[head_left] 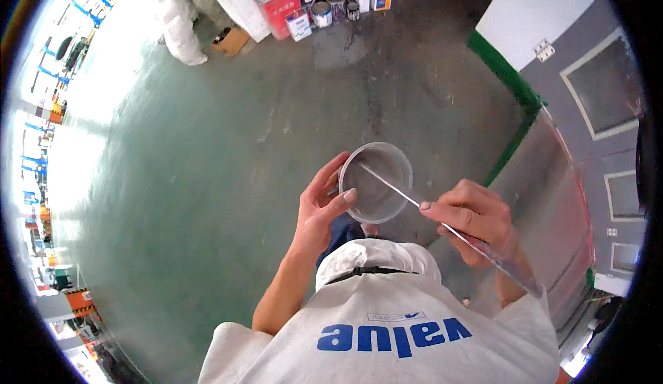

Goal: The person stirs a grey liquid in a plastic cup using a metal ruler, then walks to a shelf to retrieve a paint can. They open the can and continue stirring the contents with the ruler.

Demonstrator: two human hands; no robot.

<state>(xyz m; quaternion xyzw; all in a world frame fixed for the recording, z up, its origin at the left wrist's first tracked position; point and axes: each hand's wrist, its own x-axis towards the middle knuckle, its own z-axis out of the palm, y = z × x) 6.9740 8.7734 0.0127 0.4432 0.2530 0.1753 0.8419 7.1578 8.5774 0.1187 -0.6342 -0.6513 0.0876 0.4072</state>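
My left hand (322,208) grips a clear plastic cup (343,201) by its left side, the thumb over the near rim and the fingers around the outside. The round mouth of the cup faces up and its inside looks greyish; I cannot tell whether liquid is in it. Pinched in my right hand (476,218) is a long, thin, flat stick (395,189). Its white-looking tip reaches inside the cup, while its wider, stained end slants back past my right wrist. Both hands are in front of my white shirt (387,301), above the floor.
Cans and small boxes (338,4) stand on the floor ahead, beside a red box (277,3). An open cardboard box (231,41) lies by a white-wrapped object (178,18). Green tape (507,146) edges a floor area at right, near grey panelled doors (601,87).
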